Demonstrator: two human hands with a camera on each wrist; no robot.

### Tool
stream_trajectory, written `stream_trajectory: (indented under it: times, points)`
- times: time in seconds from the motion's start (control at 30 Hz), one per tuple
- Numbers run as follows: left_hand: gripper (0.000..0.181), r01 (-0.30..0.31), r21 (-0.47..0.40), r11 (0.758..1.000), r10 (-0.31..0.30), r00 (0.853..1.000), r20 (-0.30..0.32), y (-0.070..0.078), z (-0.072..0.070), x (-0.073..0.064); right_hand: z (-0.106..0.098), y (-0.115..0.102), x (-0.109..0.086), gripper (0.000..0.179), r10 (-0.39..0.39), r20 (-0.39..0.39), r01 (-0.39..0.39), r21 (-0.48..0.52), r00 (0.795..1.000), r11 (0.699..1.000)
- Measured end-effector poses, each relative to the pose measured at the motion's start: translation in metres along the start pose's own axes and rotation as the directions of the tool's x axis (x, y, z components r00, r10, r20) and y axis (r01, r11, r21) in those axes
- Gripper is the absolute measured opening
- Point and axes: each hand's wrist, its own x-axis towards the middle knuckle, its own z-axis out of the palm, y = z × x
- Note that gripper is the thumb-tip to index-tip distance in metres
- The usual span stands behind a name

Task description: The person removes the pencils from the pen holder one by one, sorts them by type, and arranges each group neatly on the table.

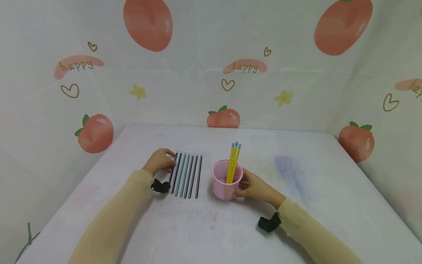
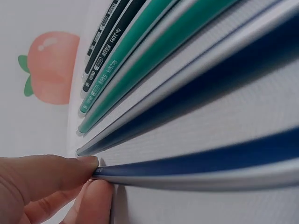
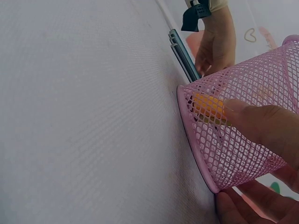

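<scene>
My left hand (image 1: 160, 161) pinches the far end of the leftmost pencil in a row, a dark blue one (image 2: 196, 166) in the left wrist view, between thumb and fingertips. To its right lie several more pencils, among them green pencils (image 2: 124, 70) and black ones, side by side and pointing away from me. My right hand (image 1: 256, 188) grips the right side of a pink mesh pen holder (image 1: 219, 187), thumb and fingers curved round its wall. The holder stands upright on the table. Three yellow pencils (image 1: 233, 167) with blue ends lean inside it.
A white cloth covers the table (image 1: 211, 234). Behind it hangs a pale backdrop (image 1: 184, 91) printed with peaches, hearts and words. Each wrist wears a black device, and the left one (image 1: 160, 186) sits close to the near ends of the leftmost pencils.
</scene>
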Motion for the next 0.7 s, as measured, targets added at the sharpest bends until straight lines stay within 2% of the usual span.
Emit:
stream_trajectory:
  times: [0.7]
  points:
    - [0.051, 0.009, -0.035, 0.999, -0.009, 1.0, 0.008, -0.0024, 0.0013, 0.0018, 0.0003, 0.0019, 0.0001, 0.087, -0.013, -0.005, 0.013, -0.005, 1.0, 1.0]
